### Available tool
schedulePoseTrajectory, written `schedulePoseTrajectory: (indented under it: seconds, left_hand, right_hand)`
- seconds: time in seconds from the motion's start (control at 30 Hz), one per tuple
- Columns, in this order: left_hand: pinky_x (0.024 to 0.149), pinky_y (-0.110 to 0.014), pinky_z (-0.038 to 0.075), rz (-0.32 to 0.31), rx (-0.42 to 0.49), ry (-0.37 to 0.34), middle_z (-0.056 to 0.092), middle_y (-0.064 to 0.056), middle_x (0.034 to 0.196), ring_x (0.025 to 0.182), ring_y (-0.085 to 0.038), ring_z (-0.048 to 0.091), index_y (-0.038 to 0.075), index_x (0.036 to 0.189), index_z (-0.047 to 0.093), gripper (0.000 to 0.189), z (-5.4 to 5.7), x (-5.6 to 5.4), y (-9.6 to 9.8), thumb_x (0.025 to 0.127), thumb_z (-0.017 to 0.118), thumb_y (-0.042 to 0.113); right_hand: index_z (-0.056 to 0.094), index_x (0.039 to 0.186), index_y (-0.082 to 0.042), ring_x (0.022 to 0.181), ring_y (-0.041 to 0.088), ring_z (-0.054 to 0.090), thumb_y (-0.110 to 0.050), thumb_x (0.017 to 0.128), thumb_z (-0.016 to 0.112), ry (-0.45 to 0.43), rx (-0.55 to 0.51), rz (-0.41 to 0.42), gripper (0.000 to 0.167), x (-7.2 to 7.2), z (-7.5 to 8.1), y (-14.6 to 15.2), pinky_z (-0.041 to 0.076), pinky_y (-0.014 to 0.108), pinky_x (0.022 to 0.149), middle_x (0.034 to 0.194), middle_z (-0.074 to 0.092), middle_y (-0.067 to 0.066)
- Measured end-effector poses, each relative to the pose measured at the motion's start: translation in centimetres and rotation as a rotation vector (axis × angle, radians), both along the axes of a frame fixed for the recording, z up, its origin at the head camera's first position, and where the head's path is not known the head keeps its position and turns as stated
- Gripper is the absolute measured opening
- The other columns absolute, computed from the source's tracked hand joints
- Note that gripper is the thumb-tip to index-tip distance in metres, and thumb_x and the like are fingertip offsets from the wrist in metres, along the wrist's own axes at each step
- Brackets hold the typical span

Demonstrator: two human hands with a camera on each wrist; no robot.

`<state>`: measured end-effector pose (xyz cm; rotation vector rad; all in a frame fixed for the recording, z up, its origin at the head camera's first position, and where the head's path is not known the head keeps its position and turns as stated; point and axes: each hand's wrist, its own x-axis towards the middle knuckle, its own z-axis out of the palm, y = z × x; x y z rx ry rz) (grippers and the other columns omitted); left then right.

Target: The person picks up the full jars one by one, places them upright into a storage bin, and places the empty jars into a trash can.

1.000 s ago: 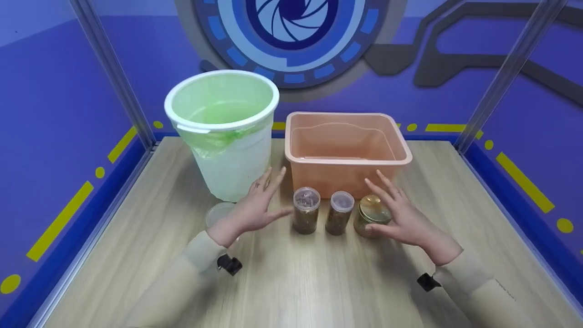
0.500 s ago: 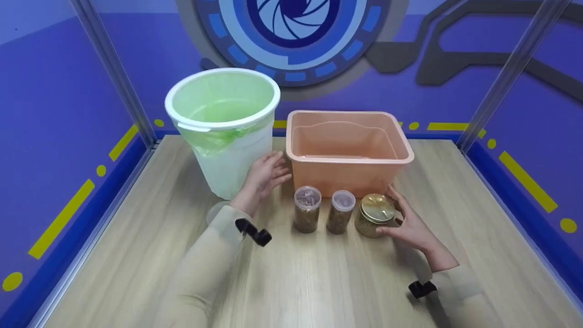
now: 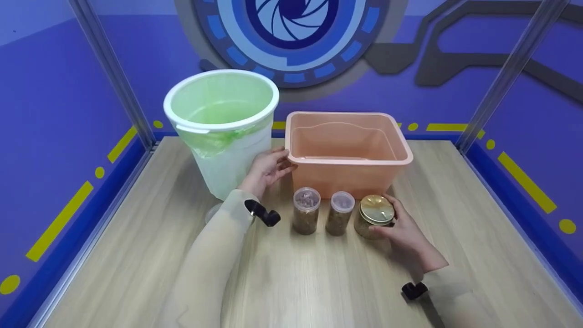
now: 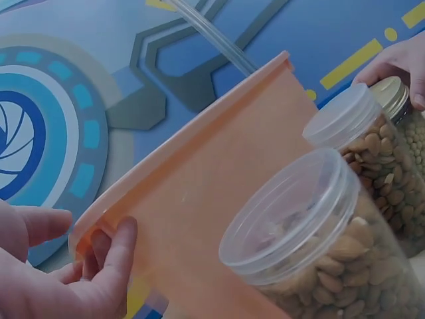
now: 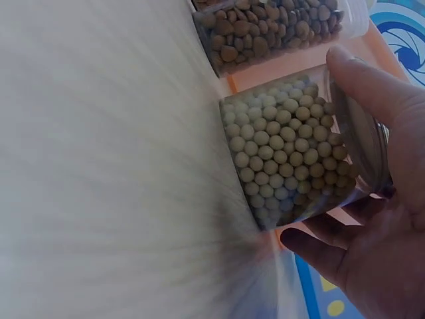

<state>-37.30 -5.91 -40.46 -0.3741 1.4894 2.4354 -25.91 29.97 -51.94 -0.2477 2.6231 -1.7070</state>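
Head view: you had the gold-lidded jar (image 3: 374, 213) in your right hand (image 3: 404, 231), thumb and fingers wrapped round its side, jar upright, axis vertical, in front of the right half of the salmon tub (image 3: 348, 178). Your left hand (image 3: 266, 168) pinched that tub's left front corner, well apart from the jar, so the right was clearly nearer. Slim nut jar (image 3: 339, 215) stood before the tub's middle, just left of the gold-lidded jar.
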Motion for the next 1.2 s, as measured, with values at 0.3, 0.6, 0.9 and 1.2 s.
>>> schedulePoseTrajectory:
  seconds: [0.3, 0.6, 0.9, 1.2]
  left_hand:
    - [0.08, -0.026, 0.067, -0.013, -0.046, 0.034, 0.061, -0.023, 0.138, 0.091, -0.019, 0.067, 0.001, 0.147, 0.052, 0.046, -0.1, -0.3, 0.0, 0.102, 0.059, 0.001]
    - [0.073, -0.024, 0.067, -0.001, -0.046, 0.068, 0.062, -0.025, 0.137, 0.085, -0.017, 0.069, -0.001, 0.147, 0.052, 0.047, -0.3, 0.0, 0.2, 0.101, 0.059, -0.001]
    - [0.071, -0.024, 0.067, 0.024, -0.034, 0.071, 0.066, -0.023, 0.13, 0.081, -0.016, 0.07, -0.001, 0.147, 0.053, 0.047, -0.6, -0.2, 0.5, 0.101, 0.059, -0.001]
    - [0.074, -0.025, 0.067, 0.027, -0.034, 0.092, 0.064, -0.026, 0.133, 0.082, -0.017, 0.07, -0.002, 0.146, 0.052, 0.046, -0.7, -0.2, 0.4, 0.101, 0.059, -0.001]
  right_hand:
    - [0.032, 0.152, -0.001, 0.142, 0.034, 0.044, -0.01, 0.078, 0.089, 0.035, 0.047, -0.03, 0.093, -0.1, -0.1, -0.2, 0.032, 0.043, 0.124, 0.151, 0.048, 0.022]
    - [0.034, 0.151, 0.004, 0.138, 0.036, 0.047, -0.015, 0.081, 0.088, 0.045, 0.092, -0.05, 0.091, 0.6, 3.1, -0.1, 0.039, 0.049, 0.121, 0.148, 0.05, 0.025]
    - [0.038, 0.147, 0.006, 0.115, -0.003, 0.054, 0.002, 0.08, 0.084, 0.221, 0.045, 0.042, 0.082, 0.1, 12.9, -1.4, 0.047, 0.005, 0.098, 0.138, 0.053, 0.022]
    - [0.044, 0.144, 0.006, 0.127, 0.021, 0.052, -0.003, 0.075, 0.089, 0.327, 0.035, 0.047, 0.082, -7.2, 18.3, -7.2, 0.044, 0.029, 0.116, 0.141, 0.052, 0.02]
